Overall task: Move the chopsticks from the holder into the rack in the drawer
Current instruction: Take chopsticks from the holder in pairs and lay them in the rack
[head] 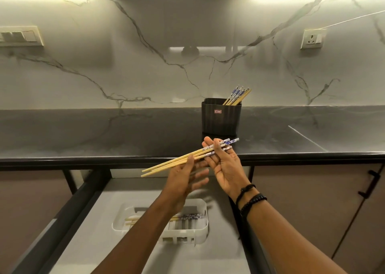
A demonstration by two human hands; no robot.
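Chopsticks (170, 162) are pale yellow with blue-and-white patterned tops; the holder (220, 119) is black — red label (217, 111) — and the rack (200, 230) white.

dark countertop (104, 136) (glossy) bears black holder (221, 117).

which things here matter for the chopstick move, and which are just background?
Job:
held chopsticks
left hand
right hand
holder
holder chopsticks
rack
racked chopsticks
open drawer

Lying about:
switch panel
wall socket
cabinet handle
countertop
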